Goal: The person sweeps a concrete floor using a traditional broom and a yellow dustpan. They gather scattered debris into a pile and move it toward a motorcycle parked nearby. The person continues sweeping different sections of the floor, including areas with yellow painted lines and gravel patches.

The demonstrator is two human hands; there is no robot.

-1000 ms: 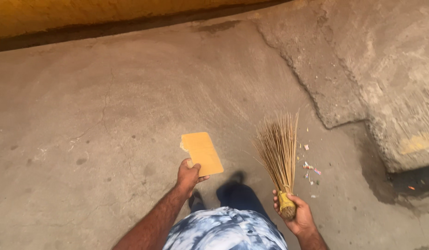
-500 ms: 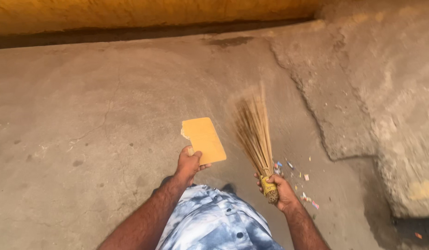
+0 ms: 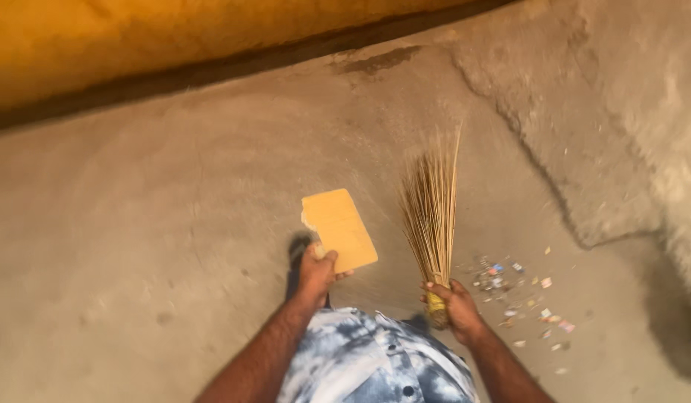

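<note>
My left hand [image 3: 316, 270] grips the near corner of a flat yellow-orange piece of card [image 3: 338, 229], held out over the concrete floor. My right hand [image 3: 451, 305] is closed around the bound yellow base of a short straw broom [image 3: 432, 207], its bristles fanning up and away from me. Just right of the broom lies a small scatter of paper scraps and litter [image 3: 518, 292] on the floor. My blue-and-white tie-dye shirt [image 3: 371, 364] fills the bottom middle of the view.
Bare grey concrete floor [image 3: 151, 224] spreads to the left and ahead. A yellow wall [image 3: 136, 37] with a dark gap along its foot runs across the top. A raised, rough concrete slab [image 3: 621, 112] with a cracked edge rises at the right.
The view has shifted left and forward. Both hands have swung left with the card and broom, and the litter now lies right of the broom rather than beside its base.
</note>
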